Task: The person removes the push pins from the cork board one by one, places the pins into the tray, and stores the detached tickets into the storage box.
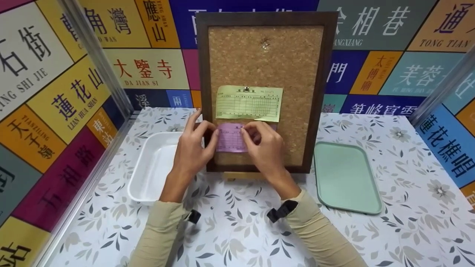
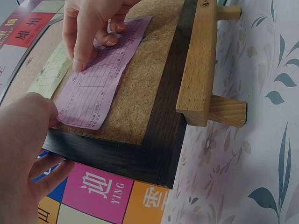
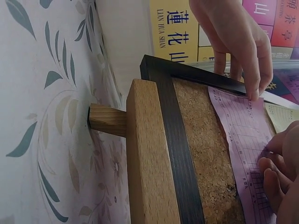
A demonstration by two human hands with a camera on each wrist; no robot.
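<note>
In the head view, a purple slip (image 1: pixel 230 137) is held flat against the lower part of a cork board (image 1: pixel 265 92), just below a yellow slip (image 1: pixel 249 103) pinned there by a small pin (image 1: pixel 246 89); the left hand (image 1: pixel 193 148) is set at the slip's left edge with thumb and fingers bent onto it, and the right hand (image 1: pixel 264 146) is pressed on its right part, fingertips curled as if something small were pinched, though this cannot be told. A white tray (image 1: pixel 150 168) is seen on the table (image 1: pixel 408 178) to the left, a green tray (image 1: pixel 347 178) to the right; neither lies in the way. In the left wrist view, the purple slip (image 2: pixel 96 81) is steadied at its near corner by the left hand (image 2: pixel 25 135), while the right hand (image 2: pixel 91 28) is pressed on it farther along. In the right wrist view, the board is seen propped on a wooden stand (image 3: pixel 149 158), so the slip (image 3: pixel 245 140) must be held up by fingers.
</note>
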